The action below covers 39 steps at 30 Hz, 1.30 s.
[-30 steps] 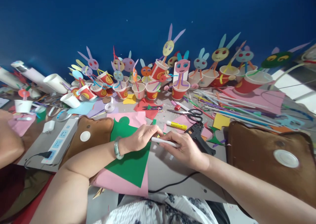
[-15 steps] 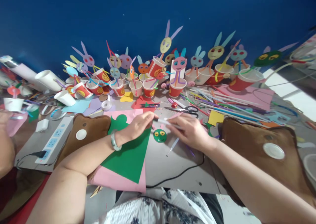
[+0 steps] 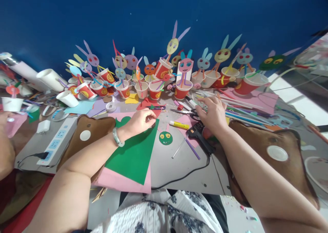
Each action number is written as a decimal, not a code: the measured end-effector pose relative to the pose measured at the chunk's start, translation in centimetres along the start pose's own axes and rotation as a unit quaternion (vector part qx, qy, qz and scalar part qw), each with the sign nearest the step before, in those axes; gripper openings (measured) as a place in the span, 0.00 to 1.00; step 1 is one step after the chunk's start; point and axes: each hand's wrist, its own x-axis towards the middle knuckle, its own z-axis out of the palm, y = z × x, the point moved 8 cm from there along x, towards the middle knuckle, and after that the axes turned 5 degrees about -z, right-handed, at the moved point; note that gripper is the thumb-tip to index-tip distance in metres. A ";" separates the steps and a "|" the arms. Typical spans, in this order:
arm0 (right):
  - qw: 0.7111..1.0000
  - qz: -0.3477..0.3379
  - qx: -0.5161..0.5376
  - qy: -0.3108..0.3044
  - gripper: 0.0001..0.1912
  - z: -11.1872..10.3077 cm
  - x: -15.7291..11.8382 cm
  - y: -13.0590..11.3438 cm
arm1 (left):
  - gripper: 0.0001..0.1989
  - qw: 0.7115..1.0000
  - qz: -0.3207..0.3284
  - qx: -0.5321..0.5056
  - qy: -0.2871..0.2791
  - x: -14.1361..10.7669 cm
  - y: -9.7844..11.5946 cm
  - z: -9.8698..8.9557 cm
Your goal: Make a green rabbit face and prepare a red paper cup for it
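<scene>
And here's the left hand (image 3: pixel 145 120), a pale green bangle (image 3: pixel 118 138) at its wrist, poised over the upper right part of a large green paper sheet (image 3: pixel 130 157). Its fingers curl in, thumb close to forefinger, a narrow grip; whether anything sits inside it, I cannot tell. Over to the right hand (image 3: pixel 213 116): palm down, fingers spread wide, right by the black-handled metal scissors (image 3: pixel 183 111) and the long, thin coloured sticks (image 3: pixel 247 119). What its fingertips touch is hard to make out.

Between the hands and a little nearer the body, there's the round green paper face (image 3: pixel 166 138) with yellow eyes, flat on the grey table (image 3: pixel 179 176), just right of the green sheet. Beyond it lies a yellow tube with a white end (image 3: pixel 179 125), and to the right a black glue gun (image 3: pixel 201 137), its black cable (image 3: pixel 191 172) curving back across the table. A thin whitish stick (image 3: pixel 178 149) and a purple strip (image 3: pixel 192 149) slant between face and gun. Brown plush pads (image 3: pixel 256 140) flank the whole scene, and at the back it's a crowd: red and white paper cups (image 3: pixel 183 91) bearing long-eared paper heads, all before a blue wall (image 3: pixel 153 7)
</scene>
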 end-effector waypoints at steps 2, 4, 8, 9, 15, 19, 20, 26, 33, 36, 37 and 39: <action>0.999 -0.052 0.010 0.010 0.11 -0.7 -0.3 -2.1 | 0.03 0.999 0.004 0.045 0.017 0.1 0.2 -0.7; 0.991 -0.129 0.029 0.015 0.08 -1.4 -0.9 -4.9 | 0.02 0.993 0.005 0.112 0.021 0.2 0.4 -1.3; 0.957 -0.285 0.061 0.000 0.02 -2.3 -2.5 -10.3 | 0.06 0.972 0.000 0.229 -0.057 0.0 0.1 -1.0; 0.946 -0.316 0.067 -0.009 0.02 -2.3 -2.9 -11.3 | 0.08 0.965 -0.001 0.247 -0.085 -0.2 -0.1 -0.7; 0.919 -0.385 0.061 -0.068 0.06 -1.4 -4.4 -13.7 | 0.18 0.939 0.025 0.292 -0.180 -1.3 -0.7 0.4; 0.911 -0.401 0.053 -0.079 0.07 -0.7 -4.9 -13.8 | 0.17 0.931 -0.001 0.286 -0.226 -1.5 -1.2 0.4; 0.909 -0.405 0.052 -0.081 0.07 -0.6 -4.9 -13.8 | 0.15 0.929 -0.008 0.286 -0.235 -1.5 -1.3 0.4; 0.907 -0.405 0.054 -0.102 0.08 -0.1 -5.1 -13.8 | 0.08 0.940 -0.026 0.194 -0.281 -1.0 -1.5 -0.4; 0.905 -0.406 0.048 -0.118 0.11 0.1 -5.2 -13.8 | 0.11 0.950 -0.027 0.189 -0.248 0.0 -2.6 -4.2; 0.903 -0.410 0.043 -0.122 0.12 0.2 -5.3 -14.0 | 0.12 0.949 -0.050 0.202 -0.237 0.7 -3.8 -4.7; 0.902 -0.412 0.041 -0.124 0.12 0.2 -5.3 -14.0 | 0.12 0.947 -0.058 0.208 -0.237 0.8 -4.3 -4.7; 0.901 -0.414 0.039 -0.125 0.12 0.3 -5.3 -14.1 | 0.13 0.943 -0.072 0.216 -0.243 1.1 -5.2 -4.4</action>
